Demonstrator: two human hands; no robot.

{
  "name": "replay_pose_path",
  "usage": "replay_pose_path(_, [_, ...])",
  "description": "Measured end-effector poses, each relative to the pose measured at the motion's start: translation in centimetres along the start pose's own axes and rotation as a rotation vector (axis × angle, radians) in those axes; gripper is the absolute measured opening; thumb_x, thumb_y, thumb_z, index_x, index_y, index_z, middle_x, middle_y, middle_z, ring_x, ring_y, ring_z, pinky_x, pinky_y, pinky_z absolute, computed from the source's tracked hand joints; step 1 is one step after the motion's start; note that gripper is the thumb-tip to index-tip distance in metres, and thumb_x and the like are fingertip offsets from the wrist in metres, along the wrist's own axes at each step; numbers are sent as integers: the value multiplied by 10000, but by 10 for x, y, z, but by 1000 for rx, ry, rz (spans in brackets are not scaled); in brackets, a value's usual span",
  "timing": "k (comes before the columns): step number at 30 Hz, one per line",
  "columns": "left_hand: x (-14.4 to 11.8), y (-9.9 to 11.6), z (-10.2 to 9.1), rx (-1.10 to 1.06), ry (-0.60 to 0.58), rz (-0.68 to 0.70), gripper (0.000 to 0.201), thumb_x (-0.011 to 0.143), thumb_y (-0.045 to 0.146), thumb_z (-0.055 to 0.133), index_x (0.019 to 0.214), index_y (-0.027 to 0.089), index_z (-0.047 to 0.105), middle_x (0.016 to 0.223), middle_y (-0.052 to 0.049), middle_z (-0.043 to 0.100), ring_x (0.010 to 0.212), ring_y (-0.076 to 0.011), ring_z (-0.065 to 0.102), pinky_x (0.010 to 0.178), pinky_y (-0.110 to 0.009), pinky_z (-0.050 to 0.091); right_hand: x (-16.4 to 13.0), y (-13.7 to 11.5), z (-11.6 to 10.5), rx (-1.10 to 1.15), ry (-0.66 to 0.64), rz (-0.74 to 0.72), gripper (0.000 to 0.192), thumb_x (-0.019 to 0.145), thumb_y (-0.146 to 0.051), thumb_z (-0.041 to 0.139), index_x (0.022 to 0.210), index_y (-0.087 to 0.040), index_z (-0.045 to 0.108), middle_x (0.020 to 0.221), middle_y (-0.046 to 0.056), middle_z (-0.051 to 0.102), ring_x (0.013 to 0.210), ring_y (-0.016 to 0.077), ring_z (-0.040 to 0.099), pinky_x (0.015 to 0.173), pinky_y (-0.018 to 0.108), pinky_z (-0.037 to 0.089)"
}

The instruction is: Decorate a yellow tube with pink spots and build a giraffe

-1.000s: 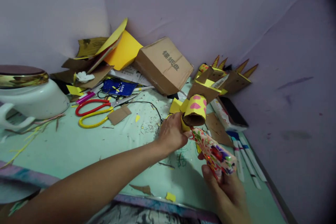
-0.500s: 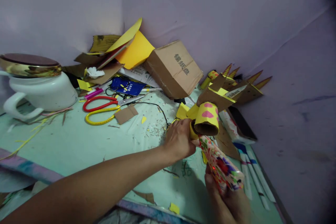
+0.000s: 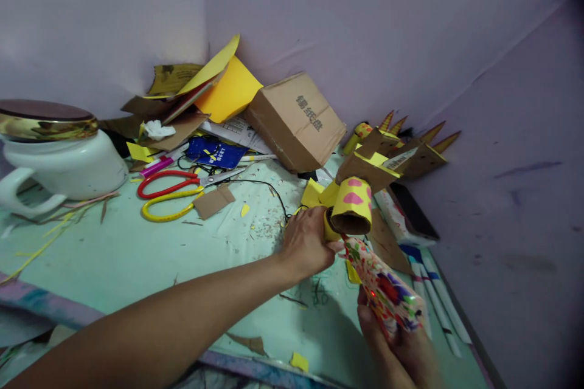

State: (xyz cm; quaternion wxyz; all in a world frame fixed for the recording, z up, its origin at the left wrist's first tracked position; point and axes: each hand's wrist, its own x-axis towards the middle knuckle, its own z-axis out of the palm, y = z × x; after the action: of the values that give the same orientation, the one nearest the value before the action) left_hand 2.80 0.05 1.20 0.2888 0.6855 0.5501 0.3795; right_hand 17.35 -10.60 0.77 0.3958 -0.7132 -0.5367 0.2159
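Both hands are sitting slightly lower and further left in view than half a second ago, the camera having shifted, while their grips are holding unchanged. One left hand (image 3: 306,242) is clamping the near end of a yellow paper-covered cardboard tube with pink spots (image 3: 350,205), which is hovering just above the pale green table (image 3: 114,255), in front of the brown cardboard box (image 3: 296,121). One right hand (image 3: 401,340) is wrapping around a glue gun covered in flowery patterned paper (image 3: 381,285), its tip touching the tube's lower edge. Left of the box, two pairs of scissors are lying together, one red-handled (image 3: 166,182), one yellow-handled (image 3: 166,211), beside a flat brown cardboard scrap (image 3: 213,201). Further left, one glossy white ceramic pot with a gold-rimmed lid (image 3: 59,155) is standing. Right of the tube, several white marker pens (image 3: 433,292) are lying side by side.
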Motion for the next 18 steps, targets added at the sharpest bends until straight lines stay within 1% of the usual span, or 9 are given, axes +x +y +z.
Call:
replay_pose_path(2, [1, 1, -1, -20, -4, -26, 362, 700, 302, 667, 1019, 193, 534, 1016, -82, 650, 977, -274, 592, 843, -394, 465, 4, 5, -10, 38, -63, -13, 435, 748, -538, 610, 1016, -195, 624, 883, 81, 689, 826, 278, 651, 675, 343, 511])
replay_pose_path(4, [1, 1, -1, -39, -6, -39, 413, 685, 305, 697, 1045, 184, 536, 1055, -95, 646, 1014, -279, 585, 871, -401, 459, 17, 11, -22, 153, -59, 12, 325, 741, -493, 648, 890, -205, 629, 709, 35, 654, 609, 201, 602, 527, 294, 485])
replay_pose_path(6, [2, 1, 0, -49, 3, -43, 444, 676, 301, 711, 1066, 187, 533, 1079, -97, 642, 1039, -275, 578, 891, -402, 454, 39, 16, -34, 357, 46, 82, 277, 726, -454, 683, 856, -222, 607, 599, -18, 591, 476, 146, 520, 427, 258, 443])
replay_pose_path(7, [3, 0, 1, -52, 7, -41, 443, 678, 297, 710, 1070, 192, 533, 1082, -92, 642, 1040, -270, 579, 893, -403, 455, 53, 16, -38, 471, 94, 123, 287, 702, -438, 711, 867, -233, 597, 587, -34, 576, 465, 140, 517, 412, 250, 441])
replay_pose_path(9, [3, -1, 2, -56, 13, -42, 410, 687, 289, 699, 1055, 199, 541, 1074, -83, 645, 1026, -266, 586, 883, -405, 461, 86, 13, -42, 646, 99, 232, 327, 639, -387, 766, 877, -240, 596, 637, -38, 599, 505, 135, 555, 452, 251, 489])
replay_pose_path(10, [4, -1, 2, -60, 17, -43, 396, 691, 283, 692, 1049, 197, 545, 1070, -83, 646, 1020, -267, 590, 879, -408, 463, 103, 10, -41, 661, 66, 284, 315, 610, -363, 780, 832, -228, 602, 629, -41, 592, 503, 129, 554, 460, 249, 500])
replay_pose_path(13, [4, -2, 4, -78, 26, -55, 385, 696, 273, 681, 1046, 185, 546, 1062, -90, 648, 1018, -272, 595, 880, -412, 466, 153, 2, -27, 643, 75, 289, 244, 631, -266, 786, 793, -177, 627, 653, -30, 598, 514, 116, 549, 481, 242, 506])
replay_pose_path(15, [4, -3, 4, -86, 25, -70, 395, 694, 277, 681, 1052, 186, 541, 1059, -88, 652, 1027, -273, 595, 885, -414, 465, 181, -2, -12, 622, 71, 305, 205, 724, -224, 741, 878, -140, 635, 766, 4, 631, 602, 118, 587, 547, 247, 522])
replay_pose_path(18, [4, -2, 4, -93, 15, -93, 393, 693, 287, 682, 1048, 193, 542, 1064, -85, 655, 1031, -278, 597, 875, -417, 469, 207, 0, 10, 591, 25, 330, 274, 890, -296, 592, 1121, -150, 581, 1091, 69, 621, 889, 182, 631, 746, 368, 546])
